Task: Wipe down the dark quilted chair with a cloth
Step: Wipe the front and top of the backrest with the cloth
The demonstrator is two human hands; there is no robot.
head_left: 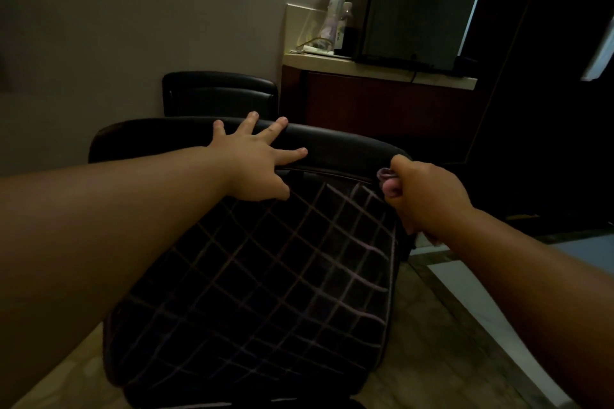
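Left hand, fingers spread wide, braces the chair top while right hand grips the bunched cloth at its edge, evidently for wiping.

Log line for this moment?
left hand: open, on chair top | right hand: grips cloth at chair's right edge

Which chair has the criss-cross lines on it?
The near chair, the one the left hand rests on, has a quilted grid of pale lines. The other chair, behind it by the wall, is plain black with no lines.
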